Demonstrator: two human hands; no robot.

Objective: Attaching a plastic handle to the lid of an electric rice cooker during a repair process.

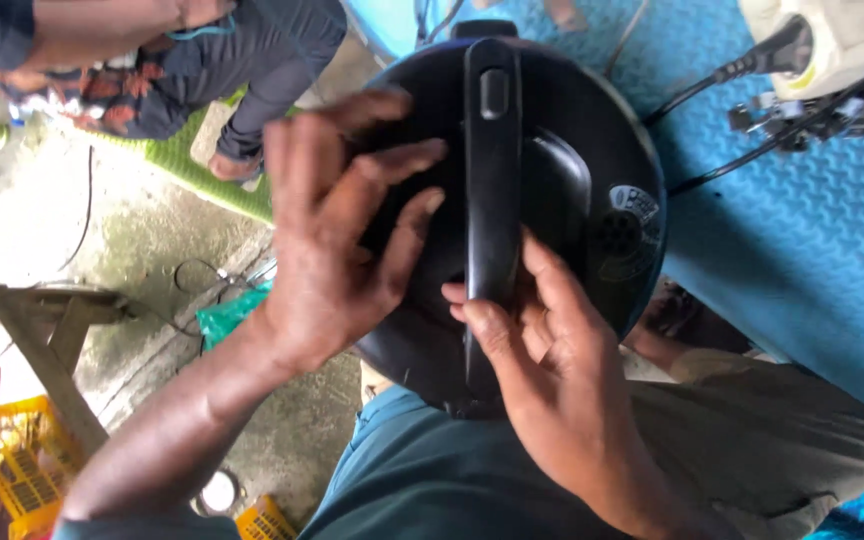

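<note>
A round black appliance lid [592,170] with a long black handle bar [493,170] across its top fills the middle of the view, held over my lap. My left hand [337,230] lies spread on the lid's left side, fingers apart and pointing toward the handle. My right hand [542,370] grips the near end of the handle, fingers curled under it and thumb on its left edge. A round vent [617,235] with small holes sits on the lid's right side.
A blue textured mat [802,230] lies to the right with a black cable [742,75] and a white appliance [842,40] at the top right. Another person sits at top left. A green hose [192,170], a wooden bench [52,320] and yellow crates [22,470] stand on the concrete floor at left.
</note>
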